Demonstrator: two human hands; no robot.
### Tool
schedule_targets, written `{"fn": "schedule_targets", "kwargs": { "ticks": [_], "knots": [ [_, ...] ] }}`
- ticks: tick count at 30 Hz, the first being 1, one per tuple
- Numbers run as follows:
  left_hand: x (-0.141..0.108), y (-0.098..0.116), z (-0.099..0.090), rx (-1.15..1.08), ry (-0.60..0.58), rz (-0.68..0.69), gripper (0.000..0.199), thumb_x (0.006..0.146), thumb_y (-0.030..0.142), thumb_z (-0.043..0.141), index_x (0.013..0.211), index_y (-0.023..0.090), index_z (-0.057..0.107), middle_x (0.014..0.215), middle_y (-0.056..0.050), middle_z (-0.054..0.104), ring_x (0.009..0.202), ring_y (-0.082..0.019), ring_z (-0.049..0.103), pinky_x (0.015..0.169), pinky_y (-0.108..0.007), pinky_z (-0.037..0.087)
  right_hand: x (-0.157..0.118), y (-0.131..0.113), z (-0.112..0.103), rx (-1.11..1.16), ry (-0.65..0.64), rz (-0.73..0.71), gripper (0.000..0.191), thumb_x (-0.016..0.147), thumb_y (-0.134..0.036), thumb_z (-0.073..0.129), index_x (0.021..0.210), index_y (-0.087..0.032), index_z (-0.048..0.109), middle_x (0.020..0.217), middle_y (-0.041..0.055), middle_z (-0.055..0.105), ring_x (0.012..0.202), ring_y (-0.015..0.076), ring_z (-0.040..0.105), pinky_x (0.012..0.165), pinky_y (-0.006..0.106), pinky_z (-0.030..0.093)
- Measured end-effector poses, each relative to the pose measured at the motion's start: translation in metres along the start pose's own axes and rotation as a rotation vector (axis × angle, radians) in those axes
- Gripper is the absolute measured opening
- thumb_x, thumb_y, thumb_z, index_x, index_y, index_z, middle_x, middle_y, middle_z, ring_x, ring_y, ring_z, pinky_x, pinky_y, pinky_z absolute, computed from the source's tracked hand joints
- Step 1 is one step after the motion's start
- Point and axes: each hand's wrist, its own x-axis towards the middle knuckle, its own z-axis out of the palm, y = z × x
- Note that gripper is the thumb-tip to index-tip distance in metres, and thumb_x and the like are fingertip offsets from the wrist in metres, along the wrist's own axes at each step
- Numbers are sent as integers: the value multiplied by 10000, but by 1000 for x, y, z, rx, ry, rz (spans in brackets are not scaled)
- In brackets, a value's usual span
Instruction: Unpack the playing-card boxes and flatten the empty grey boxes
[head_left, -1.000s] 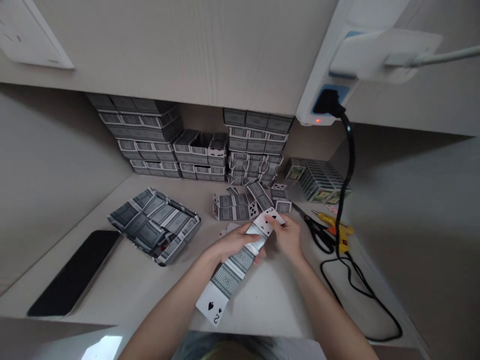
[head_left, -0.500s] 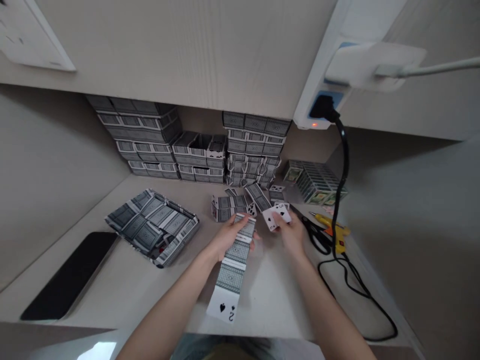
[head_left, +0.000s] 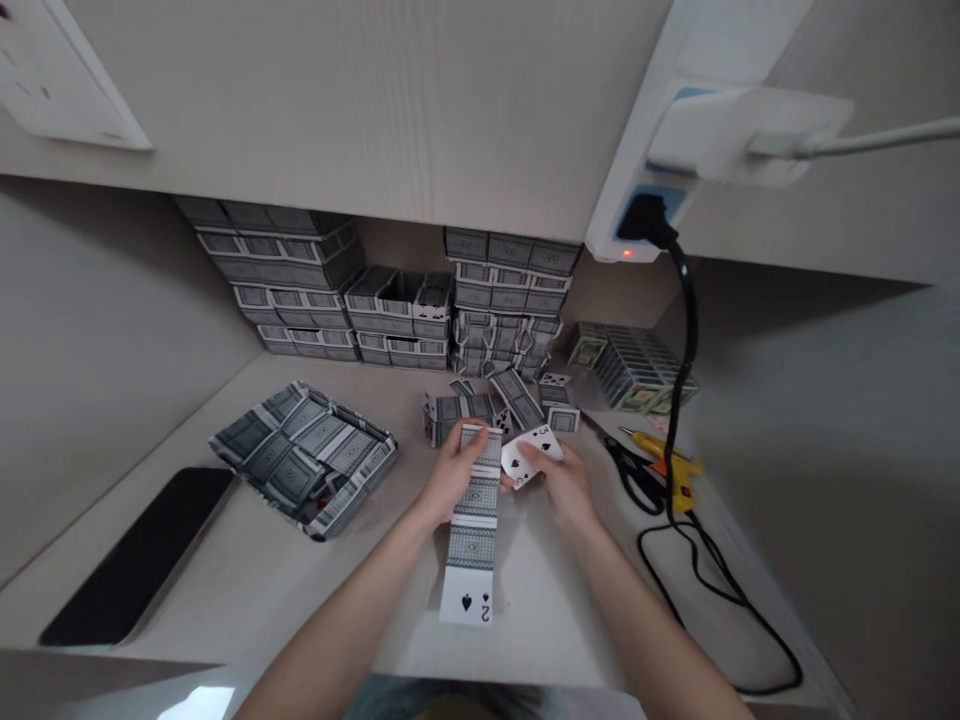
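My left hand [head_left: 451, 474] is closed on the upper end of a strip of joined playing cards [head_left: 475, 530]. The strip hangs toward me, patterned backs up, and a two of spades faces up at its lower end. In my right hand [head_left: 566, 487], pinched between thumb and fingers, is a single playing card [head_left: 530, 455], a three of spades, face up and tilted. Its left edge lies close beside the strip; whether they touch I cannot tell. Just beyond both hands lie loose and folded card pieces [head_left: 516, 397].
A shallow tray built of cards [head_left: 330, 437] sits left, near a black phone-like slab [head_left: 142, 555]. Stacked card boxes [head_left: 510, 290] line the back. Clear-cased card packs [head_left: 637, 365], black scissors [head_left: 636, 475] and a yellow glue gun [head_left: 679, 475] with its cable stand right. A power strip [head_left: 637, 180] hangs above.
My right hand has brought the three of spades left and slightly nearer me, up to the strip. The strip in my left hand has swung straighter, its lower end shifting right.
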Motion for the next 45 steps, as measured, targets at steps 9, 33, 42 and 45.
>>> {"fn": "schedule_targets", "kwargs": {
  "ticks": [9,33,42,45],
  "knots": [
    [2,0,-3,-25,10,74,347,722,449,539,969,265,379,676,39,582,489,-149,599,423,-264,491,-1,-7,0,-70,33,-66,316,556,-356,731,738,-128,608,587,14,630,401,96,509,347,203,377],
    [7,0,-13,195,75,216,384,664,357,628,949,226,407,660,50,540,457,-102,545,419,-245,490,-8,-8,1,-162,-397,32,333,631,-444,654,663,-118,592,529,34,631,337,105,502,327,213,403],
    [5,2,-13,272,24,212,382,688,360,602,990,223,412,743,27,546,488,-102,562,426,-237,492,0,-4,-8,-297,-469,38,361,664,-470,605,556,-138,511,344,-48,446,254,41,304,252,170,178],
    [5,1,-15,309,-18,208,363,703,364,586,986,214,415,712,26,557,479,-103,568,433,-220,481,-1,-6,-5,-313,-477,73,371,640,-494,612,572,-146,504,329,-59,410,271,47,288,269,183,155]
  ]
}}
